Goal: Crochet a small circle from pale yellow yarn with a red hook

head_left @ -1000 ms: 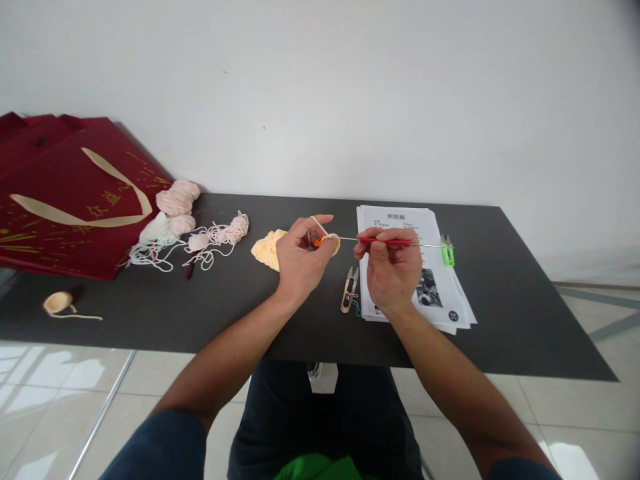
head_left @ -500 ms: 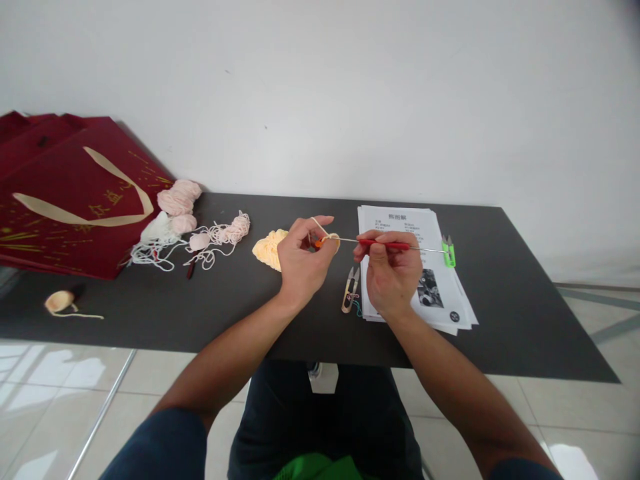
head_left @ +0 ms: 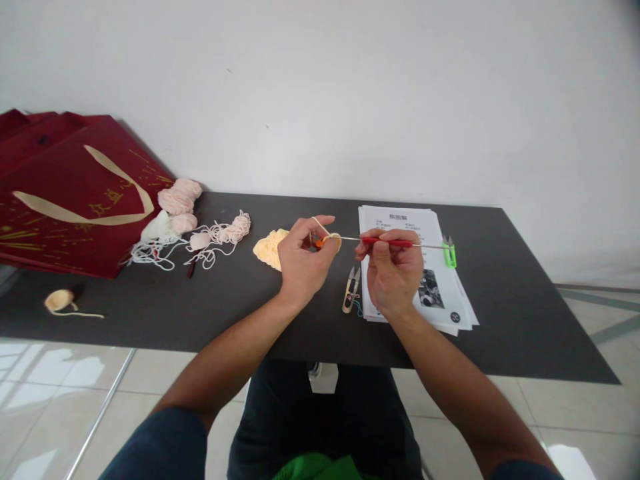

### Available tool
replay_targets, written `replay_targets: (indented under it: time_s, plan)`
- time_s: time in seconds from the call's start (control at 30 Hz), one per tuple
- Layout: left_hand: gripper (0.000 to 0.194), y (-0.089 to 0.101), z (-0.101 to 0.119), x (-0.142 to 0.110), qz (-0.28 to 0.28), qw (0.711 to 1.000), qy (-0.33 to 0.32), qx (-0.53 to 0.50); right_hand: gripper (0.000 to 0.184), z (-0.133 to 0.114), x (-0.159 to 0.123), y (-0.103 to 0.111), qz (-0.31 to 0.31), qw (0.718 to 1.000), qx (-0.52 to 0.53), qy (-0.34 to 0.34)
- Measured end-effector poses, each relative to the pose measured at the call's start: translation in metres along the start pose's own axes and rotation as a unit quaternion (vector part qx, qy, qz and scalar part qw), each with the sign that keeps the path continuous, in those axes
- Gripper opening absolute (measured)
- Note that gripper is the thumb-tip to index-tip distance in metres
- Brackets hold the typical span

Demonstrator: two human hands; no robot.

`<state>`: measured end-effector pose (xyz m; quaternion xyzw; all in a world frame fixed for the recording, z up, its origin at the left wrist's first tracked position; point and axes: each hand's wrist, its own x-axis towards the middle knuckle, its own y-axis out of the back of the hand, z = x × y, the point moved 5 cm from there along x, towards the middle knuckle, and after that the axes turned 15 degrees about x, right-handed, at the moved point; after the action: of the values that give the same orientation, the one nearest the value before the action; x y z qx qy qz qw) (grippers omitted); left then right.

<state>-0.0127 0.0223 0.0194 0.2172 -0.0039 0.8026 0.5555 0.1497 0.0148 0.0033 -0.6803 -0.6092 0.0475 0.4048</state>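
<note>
Between thumb and fingers, my left hand pinches a small cream crochet piece with a bit of orange beside it. A strand of yarn runs over the raised index finger. My right hand grips the red handle of a crochet hook, level in front of me. The hook's metal shaft points left, and its tip meets the crochet piece; the exact loop is too small to make out. Just behind my left hand a pale yellow yarn skein lies on the table.
Printed sheets lie under my right hand. Thread snips sit left of them, green-handled snips at their right edge. Pink yarn, white yarn and a red gift bag are at left. A cream crocheted cup lies near the front edge.
Both hands stay nearly in place. The crochet hook and my right hand have shifted very slightly to the right, with the tip still at the crochet piece.
</note>
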Motion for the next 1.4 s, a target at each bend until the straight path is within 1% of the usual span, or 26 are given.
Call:
replay_targets:
  time_s: [0.13, 0.23, 0.37, 0.47, 0.6, 0.7, 0.83, 0.97, 1.1, 1.23, 1.33, 1.4]
  plan:
    - [0.025, -0.001, 0.0, 0.0, -0.005, 1.0, 0.012, -0.017, 0.021, 0.0, 0.001, -0.002, 0.007, 1.0, 0.015, -0.008]
    - [0.025, -0.001, -0.001, 0.0, -0.008, 0.999, 0.021, -0.024, 0.018, 0.001, 0.0, -0.002, 0.004, 1.0, 0.018, -0.005]
    - [0.023, -0.001, -0.002, 0.0, 0.005, 1.0, 0.011, -0.01, 0.012, 0.0, -0.004, -0.003, -0.014, 0.999, 0.004, 0.031]
    - [0.023, 0.0, -0.002, 0.0, 0.016, 1.0, 0.01, -0.003, 0.01, -0.002, -0.007, -0.005, -0.024, 0.998, -0.028, 0.055]
    - [0.024, -0.002, -0.006, 0.0, 0.017, 0.999, 0.029, -0.013, 0.009, -0.006, -0.011, -0.007, -0.033, 0.994, -0.064, 0.081]
    - [0.027, -0.005, -0.012, 0.003, 0.003, 0.995, 0.069, -0.07, 0.014, -0.007, -0.014, -0.01, -0.056, 0.99, -0.081, 0.103]
    - [0.035, -0.01, -0.018, 0.005, -0.024, 0.977, 0.146, -0.154, 0.016, -0.006, -0.015, -0.01, -0.072, 0.985, -0.108, 0.113]
    - [0.038, -0.013, -0.019, 0.006, -0.057, 0.954, 0.194, -0.219, 0.018, -0.002, -0.015, -0.008, -0.071, 0.985, -0.122, 0.102]
    - [0.043, -0.018, -0.022, 0.009, -0.115, 0.921, 0.228, -0.295, 0.019, 0.001, -0.014, -0.006, -0.074, 0.984, -0.133, 0.096]
    - [0.047, -0.022, -0.023, 0.013, -0.178, 0.882, 0.262, -0.348, 0.025, 0.002, -0.014, -0.006, -0.099, 0.981, -0.133, 0.097]
    - [0.048, -0.021, -0.022, 0.014, -0.201, 0.872, 0.267, -0.356, 0.022, 0.005, -0.01, -0.003, -0.088, 0.988, -0.103, 0.071]
    - [0.048, -0.02, -0.021, 0.014, -0.207, 0.876, 0.263, -0.347, 0.018, 0.006, -0.006, 0.0, -0.062, 0.995, -0.068, 0.043]
